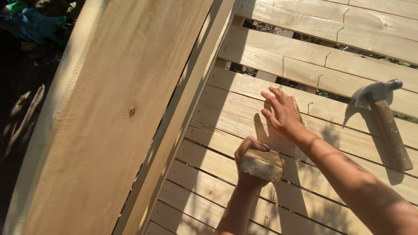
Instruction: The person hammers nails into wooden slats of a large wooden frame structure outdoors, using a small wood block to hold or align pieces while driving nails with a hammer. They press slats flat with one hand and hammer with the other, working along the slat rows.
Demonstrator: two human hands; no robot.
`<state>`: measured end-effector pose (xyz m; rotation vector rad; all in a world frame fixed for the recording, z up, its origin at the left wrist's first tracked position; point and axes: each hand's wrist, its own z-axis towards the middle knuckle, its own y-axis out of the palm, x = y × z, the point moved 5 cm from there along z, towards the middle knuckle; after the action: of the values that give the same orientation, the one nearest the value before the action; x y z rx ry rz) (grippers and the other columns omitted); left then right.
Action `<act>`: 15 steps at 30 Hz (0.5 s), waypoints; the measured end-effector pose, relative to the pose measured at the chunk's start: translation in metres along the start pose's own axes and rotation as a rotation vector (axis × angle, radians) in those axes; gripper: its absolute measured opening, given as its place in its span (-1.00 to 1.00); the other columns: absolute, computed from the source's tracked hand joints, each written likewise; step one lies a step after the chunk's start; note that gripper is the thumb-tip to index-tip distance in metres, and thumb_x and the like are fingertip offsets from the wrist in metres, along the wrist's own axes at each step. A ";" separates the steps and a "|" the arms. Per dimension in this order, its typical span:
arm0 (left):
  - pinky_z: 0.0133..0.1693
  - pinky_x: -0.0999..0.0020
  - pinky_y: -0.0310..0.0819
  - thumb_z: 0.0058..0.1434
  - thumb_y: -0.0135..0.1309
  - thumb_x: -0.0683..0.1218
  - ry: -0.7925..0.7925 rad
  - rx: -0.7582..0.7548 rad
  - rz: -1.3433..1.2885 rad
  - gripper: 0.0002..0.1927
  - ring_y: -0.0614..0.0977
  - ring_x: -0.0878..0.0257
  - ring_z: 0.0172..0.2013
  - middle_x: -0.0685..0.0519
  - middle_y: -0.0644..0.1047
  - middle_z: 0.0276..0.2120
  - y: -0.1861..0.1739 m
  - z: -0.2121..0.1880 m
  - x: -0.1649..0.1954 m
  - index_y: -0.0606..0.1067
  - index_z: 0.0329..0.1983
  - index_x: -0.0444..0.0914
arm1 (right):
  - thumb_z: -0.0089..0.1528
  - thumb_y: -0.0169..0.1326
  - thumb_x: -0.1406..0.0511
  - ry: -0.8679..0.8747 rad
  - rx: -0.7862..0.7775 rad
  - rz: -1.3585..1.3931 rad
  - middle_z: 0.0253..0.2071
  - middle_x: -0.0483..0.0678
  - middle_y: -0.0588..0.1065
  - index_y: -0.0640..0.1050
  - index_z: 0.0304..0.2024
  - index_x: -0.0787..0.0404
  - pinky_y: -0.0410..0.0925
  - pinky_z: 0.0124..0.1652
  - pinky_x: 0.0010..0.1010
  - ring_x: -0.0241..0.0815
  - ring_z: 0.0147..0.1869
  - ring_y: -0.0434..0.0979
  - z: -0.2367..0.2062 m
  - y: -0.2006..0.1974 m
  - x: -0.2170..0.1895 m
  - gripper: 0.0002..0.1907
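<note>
My left hand [251, 162] is closed around a short pale wooden block [262, 166], its rough-sawn end facing the camera, just above the slatted wooden surface [226, 117]. My right hand [283, 114] lies open with fingers spread, palm down on a slat a little beyond the left hand. A claw hammer [383, 124] with a metal head and wooden handle rests on the slats to the right, about a hand's width from my right hand and touched by neither hand.
A wide pale plank [109, 117] with a small knot leans across the left half, with a narrower rail [183, 117] beside it. Several nails [325, 58] stand partly driven in the far slats. Dark ground and blue material [26, 21] lie at the left.
</note>
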<state>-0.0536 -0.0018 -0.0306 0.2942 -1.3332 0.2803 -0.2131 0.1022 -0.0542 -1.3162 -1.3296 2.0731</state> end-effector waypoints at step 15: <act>-0.27 0.33 0.53 -0.34 0.56 -0.06 0.190 -0.010 0.208 -0.38 0.53 0.29 -0.33 0.09 0.46 -0.34 0.040 -0.014 0.023 0.37 -0.33 -0.19 | 0.35 0.13 -0.01 0.810 0.154 -0.366 -0.01 0.32 0.47 0.47 0.01 0.46 0.38 0.01 0.04 0.32 0.11 0.42 -0.181 -0.158 0.123 -0.40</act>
<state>-0.0509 0.0410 -0.0086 0.1168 -1.1773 0.4648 -0.1522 0.3604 -0.0072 -1.4678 -0.9221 1.1604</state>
